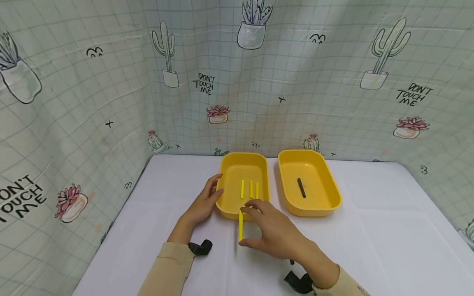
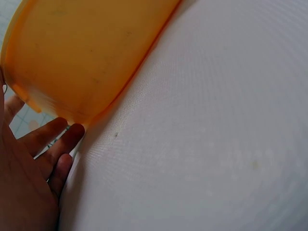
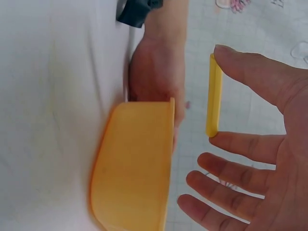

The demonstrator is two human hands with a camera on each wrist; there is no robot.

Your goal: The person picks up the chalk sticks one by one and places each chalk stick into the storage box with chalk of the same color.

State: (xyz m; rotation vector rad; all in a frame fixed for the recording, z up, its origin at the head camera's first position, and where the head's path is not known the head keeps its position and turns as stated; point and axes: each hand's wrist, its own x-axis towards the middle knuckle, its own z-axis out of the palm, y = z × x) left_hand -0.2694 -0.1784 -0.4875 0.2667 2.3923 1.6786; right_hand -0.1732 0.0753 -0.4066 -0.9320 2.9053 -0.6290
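My left hand (image 1: 201, 205) holds the left yellow tray (image 1: 242, 164) at its left side, thumb at the rim. In the left wrist view, fingertips (image 2: 74, 132) rest against the tray's outer wall. My right hand (image 1: 279, 232) pinches a slim yellow stick (image 1: 240, 226) by its two ends, above the tray's near edge. In the right wrist view, the yellow stick (image 3: 214, 96) spans from thumb to index finger, and the other fingers stretch out loosely. Several more yellow sticks (image 1: 242, 189) lie side by side inside the left tray.
To the right stands a second yellow tray (image 1: 329, 201) with one dark stick (image 1: 301, 188) in it. The end of another dark object (image 1: 292, 262) shows beneath my right wrist. A white cloth (image 1: 381, 230) covers the table, and a printed curtain (image 1: 259, 82) hangs behind.
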